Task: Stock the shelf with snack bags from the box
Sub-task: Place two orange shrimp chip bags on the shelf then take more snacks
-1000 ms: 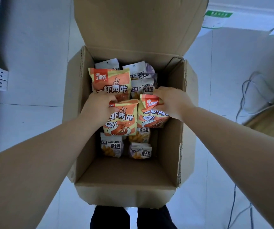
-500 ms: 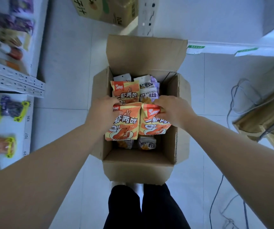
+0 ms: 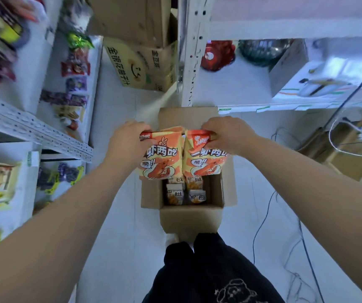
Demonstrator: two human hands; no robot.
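Gripping by their tops: left orange prawn-print snack bag (image 3: 162,159) in left hand (image 3: 130,141), right orange prawn-print snack bag (image 3: 204,159) in right hand (image 3: 227,134), hanging long axis down above open brown cardboard box (image 3: 190,217) mid-frame. Nearer the left hand: white metal shelf (image 3: 33,130), frame left.

This is a small shop. White metal shelves (image 3: 33,130) stand on both sides, with bright snack packs (image 3: 75,68) lying on them. Little green-and-white tags (image 3: 225,110) stick to a shelf edge. Brown boxes (image 3: 140,64) are piled on the tiled floor (image 3: 241,204). An open box (image 3: 188,217) holds more snack bags (image 3: 174,193).
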